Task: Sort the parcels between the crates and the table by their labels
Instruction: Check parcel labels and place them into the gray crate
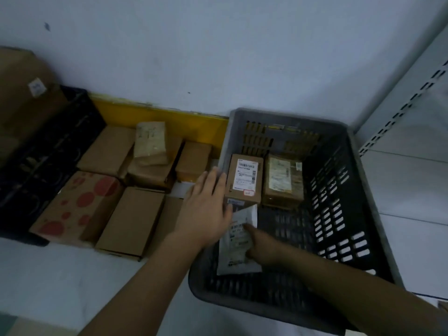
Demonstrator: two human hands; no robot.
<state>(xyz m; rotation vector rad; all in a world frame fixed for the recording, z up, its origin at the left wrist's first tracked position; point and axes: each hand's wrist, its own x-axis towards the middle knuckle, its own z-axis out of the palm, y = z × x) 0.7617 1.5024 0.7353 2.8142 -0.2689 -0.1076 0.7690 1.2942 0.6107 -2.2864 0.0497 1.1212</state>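
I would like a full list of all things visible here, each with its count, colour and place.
grey plastic crate: 1, grey, right.
labelled cardboard box: 1, brown, inside the grey crate, far left.
taped cardboard box: 1, brown, beside the labelled box.
white mailer bag: 1, white, on the crate floor.
black plastic crate: 1, black, left.
red-dotted cardboard box: 1, brown and red, on the table.
plain cardboard boxes: several, brown, between the crates.
yellow panel: 1, by the wall.
left hand: open, over the crate's left rim.
right hand: holds the mailer bag.
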